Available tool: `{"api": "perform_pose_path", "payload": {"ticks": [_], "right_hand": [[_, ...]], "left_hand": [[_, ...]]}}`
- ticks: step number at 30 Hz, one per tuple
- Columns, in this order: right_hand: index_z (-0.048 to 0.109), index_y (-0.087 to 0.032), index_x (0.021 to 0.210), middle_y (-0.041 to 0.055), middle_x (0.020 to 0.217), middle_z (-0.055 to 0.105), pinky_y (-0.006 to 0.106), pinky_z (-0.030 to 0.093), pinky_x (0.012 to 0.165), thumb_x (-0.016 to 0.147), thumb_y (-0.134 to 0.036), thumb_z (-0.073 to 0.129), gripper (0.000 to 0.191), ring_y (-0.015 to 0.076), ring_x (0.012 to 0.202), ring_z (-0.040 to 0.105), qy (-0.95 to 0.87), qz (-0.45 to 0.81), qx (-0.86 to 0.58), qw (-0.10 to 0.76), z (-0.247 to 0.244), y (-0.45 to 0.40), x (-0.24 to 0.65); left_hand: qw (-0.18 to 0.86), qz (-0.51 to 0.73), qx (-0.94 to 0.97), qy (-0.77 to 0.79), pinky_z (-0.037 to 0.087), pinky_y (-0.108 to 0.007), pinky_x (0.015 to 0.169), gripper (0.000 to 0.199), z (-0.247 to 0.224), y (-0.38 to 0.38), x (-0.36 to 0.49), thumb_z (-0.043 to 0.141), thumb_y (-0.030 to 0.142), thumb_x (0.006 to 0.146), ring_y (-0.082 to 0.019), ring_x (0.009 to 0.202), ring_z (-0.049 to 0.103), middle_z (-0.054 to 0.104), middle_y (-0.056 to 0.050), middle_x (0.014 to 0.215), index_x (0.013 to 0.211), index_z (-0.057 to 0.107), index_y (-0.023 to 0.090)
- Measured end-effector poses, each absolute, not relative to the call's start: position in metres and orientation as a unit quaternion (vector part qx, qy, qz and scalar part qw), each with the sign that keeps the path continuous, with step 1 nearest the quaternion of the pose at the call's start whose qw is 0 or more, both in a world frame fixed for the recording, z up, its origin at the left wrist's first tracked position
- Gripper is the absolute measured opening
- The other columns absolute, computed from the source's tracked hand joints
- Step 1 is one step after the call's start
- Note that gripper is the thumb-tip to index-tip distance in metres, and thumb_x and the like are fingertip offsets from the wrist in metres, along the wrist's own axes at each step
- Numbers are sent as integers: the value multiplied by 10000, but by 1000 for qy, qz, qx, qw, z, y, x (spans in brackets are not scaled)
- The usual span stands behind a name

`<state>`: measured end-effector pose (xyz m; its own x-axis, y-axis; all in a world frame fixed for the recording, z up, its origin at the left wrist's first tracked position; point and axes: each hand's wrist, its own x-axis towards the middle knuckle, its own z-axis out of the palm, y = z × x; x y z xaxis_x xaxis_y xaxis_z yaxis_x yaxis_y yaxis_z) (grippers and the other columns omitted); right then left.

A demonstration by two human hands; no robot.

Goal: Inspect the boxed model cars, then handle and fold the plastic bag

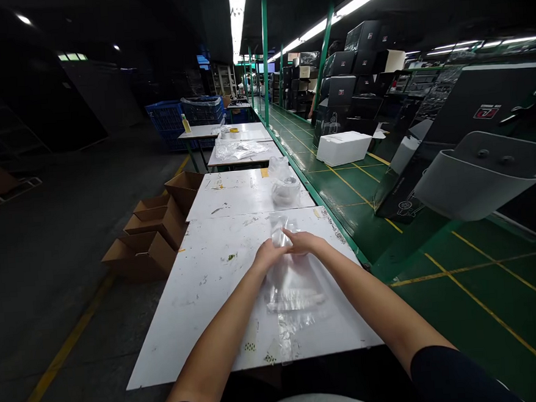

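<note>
Two hands work the far part of clear plastic

At far left, open cardboard boxes (138, 256) stand beside the white surface (180, 329), well apart from the work. The left hand (268, 254) reaches forward with the forearm slanting inward, back of the hand upward, and its fingers appear to pinch the plastic. A light, steady hold would suit this side, since film this thin probably creases and slips easily; the near part is best left flat on the surface to give a firm base.

The clear plastic (295, 291) lies on the surface between the forearms, its near part spread out and its far part bunched at the fingers. Whether it is one layer or several cannot be told. Fingertips rather than nails would be the safer way to part or straighten it. A plastic-wrapped bundle (285, 190) sits farther off, beyond the fingers.

The right hand (302, 241) comes in from the other side, almost touching the left, index finger stretched forward along the film, and seems to pinch it against the thumb. Small, even pulls here, matched to the other side, would likely prevent tearing.
</note>
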<state>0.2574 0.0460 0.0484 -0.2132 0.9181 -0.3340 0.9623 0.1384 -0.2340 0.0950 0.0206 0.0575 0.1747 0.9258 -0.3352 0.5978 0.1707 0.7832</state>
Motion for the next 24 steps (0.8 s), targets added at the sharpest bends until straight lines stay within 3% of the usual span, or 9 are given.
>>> {"api": "perform_pose_path", "payload": {"ticks": [5, 10, 13, 16, 21, 24], "right_hand": [[87, -191, 1538, 172, 1096, 621, 330, 454, 749, 757, -544, 622, 1010, 305, 1000, 604, 746, -172, 633, 116, 56, 42, 242], [294, -120, 1470, 176, 1006, 635, 302, 453, 716, 765, -508, 614, 865, 284, 946, 614, 748, -164, 633, 114, 54, 41, 246], [133, -176, 1527, 154, 985, 637, 296, 445, 723, 800, -534, 579, 925, 272, 934, 617, 745, -163, 635, 118, 53, 41, 248], [34, -207, 1539, 147, 1000, 633, 299, 437, 724, 816, -582, 544, 961, 279, 943, 608, 747, -167, 634, 113, 52, 39, 249], [60, -198, 1540, 124, 1037, 635, 273, 437, 729, 796, -547, 599, 983, 232, 892, 610, 747, -235, 620, 39, 61, 37, 268], [125, -174, 1529, 153, 1235, 554, 302, 450, 840, 739, -513, 672, 1019, 253, 1056, 572, 722, -216, 653, -75, 71, 41, 291]], "left_hand": [[382, 166, 641, 645, 406, -322, 840, 462, 51, 16, 104, 629, 281, 722, -341, 1164, 486, 448, -221, 1337, 1144, 570, 101], [374, 161, 673, 617, 418, -289, 760, 455, 47, 13, 112, 620, 191, 711, -277, 1026, 568, 550, -172, 1223, 1158, 553, 135], [364, 158, 681, 615, 414, -297, 688, 490, 46, 12, 112, 609, 186, 719, -286, 961, 578, 610, -168, 1077, 1193, 508, 112], [355, 153, 691, 612, 410, -303, 667, 526, 44, 11, 111, 599, 150, 709, -294, 936, 579, 617, -169, 1056, 1224, 506, 104], [362, 168, 710, 580, 416, -270, 656, 563, 54, 16, 98, 488, 37, 722, -235, 880, 600, 652, -108, 1041, 1262, 553, 180], [412, 163, 716, 540, 425, -240, 609, 557, 73, 28, 76, 477, 44, 717, -177, 734, 605, 673, -68, 986, 1233, 598, 217]]}}
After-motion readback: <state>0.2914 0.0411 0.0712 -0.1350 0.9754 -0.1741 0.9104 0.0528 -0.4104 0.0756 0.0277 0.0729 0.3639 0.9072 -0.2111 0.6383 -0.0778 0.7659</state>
